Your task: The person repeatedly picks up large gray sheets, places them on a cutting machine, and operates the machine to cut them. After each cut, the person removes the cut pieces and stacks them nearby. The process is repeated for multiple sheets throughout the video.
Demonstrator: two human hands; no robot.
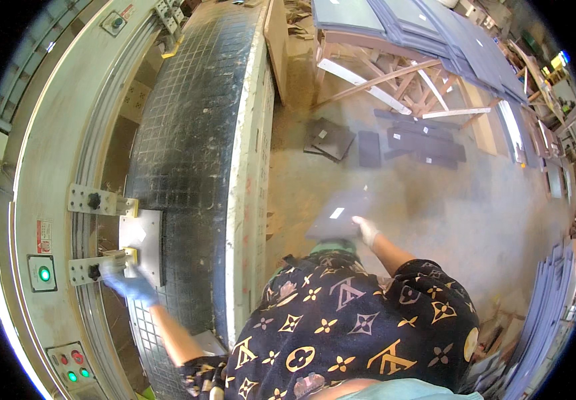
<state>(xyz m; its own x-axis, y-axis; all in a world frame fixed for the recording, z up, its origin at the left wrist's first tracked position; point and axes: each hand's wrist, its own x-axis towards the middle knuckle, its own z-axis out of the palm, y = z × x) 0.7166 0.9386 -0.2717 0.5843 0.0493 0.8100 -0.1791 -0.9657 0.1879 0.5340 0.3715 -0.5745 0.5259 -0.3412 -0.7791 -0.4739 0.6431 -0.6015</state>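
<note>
- Counting hands: two gloved hands are seen, both blurred.
- Left hand [130,285] – blue-gloved, laid at the lower edge of one small pale panel [142,245] on the machine bed; whether the panel is pinched or only touched cannot be told.
- Right hand [367,230] – white-gloved, closed on the edge of one dark grey panel [336,219], which is held out above the floor, tilted and motion-blurred.
- Machine bed [198,133] – one long black gridded belt, flanked on its left by a pale rail carrying two bracket plates [98,200], each with a black knob.
- Control boxes on the rail: at least two with green lamps are noted, one near [42,273].
- Loose dark panels on the floor [394,143] – roughly six to eight, lying flat, well apart from the hands.
- Stacks of grey panels are seen on a wooden frame [394,73] at top, and more stand at right.
- Floor [448,207] – dusty concrete, a workshop setting.
</note>
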